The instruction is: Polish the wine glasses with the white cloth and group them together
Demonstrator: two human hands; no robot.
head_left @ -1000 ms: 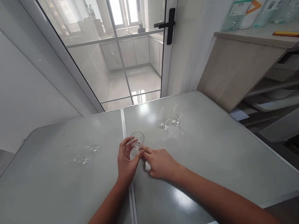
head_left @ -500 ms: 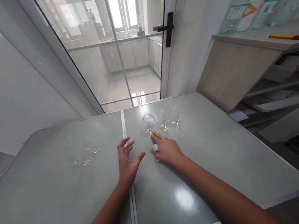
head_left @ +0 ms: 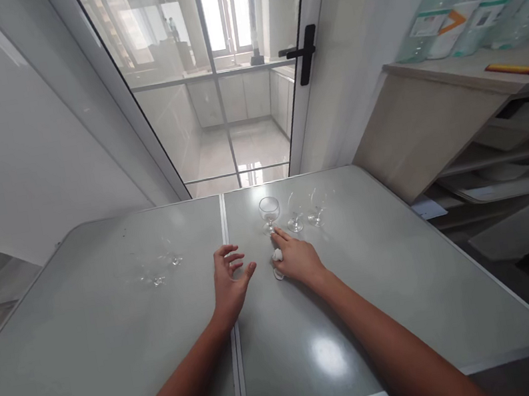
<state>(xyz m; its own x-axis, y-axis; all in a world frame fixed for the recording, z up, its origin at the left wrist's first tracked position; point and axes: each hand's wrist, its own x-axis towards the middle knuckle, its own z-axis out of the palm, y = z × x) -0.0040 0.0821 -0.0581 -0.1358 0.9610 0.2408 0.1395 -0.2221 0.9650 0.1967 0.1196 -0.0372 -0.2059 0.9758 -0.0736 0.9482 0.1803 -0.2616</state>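
Observation:
My right hand (head_left: 301, 261) is closed around a small crumpled white cloth (head_left: 277, 255), and part of it hangs below the fingers. The outstretched fingertips of that hand reach the foot of a clear stemmed glass (head_left: 269, 209), which stands upright; whether they touch it I cannot tell. To the left, my left hand (head_left: 230, 281) hovers over the table seam, fingers curved and apart, with nothing in it. Two more stemmed glasses, one (head_left: 295, 221) and another (head_left: 317, 216), stand just right of the first. Their bowls barely show against the tabletop.
On the left half of the pale table (head_left: 94, 362) are more clear glasses (head_left: 157, 281), faint in outline. A metal seam (head_left: 240, 378) divides the tabletop. Beyond is a glazed door (head_left: 218, 74). A shelf unit (head_left: 432, 109) at right carries plastic bottles (head_left: 463, 23) and a yellow-red packet (head_left: 519, 69).
The view has shifted slightly, so everything sits a little further right. My left fingers have curled in somewhat. My right hand keeps hold of the white cloth near the same glass.

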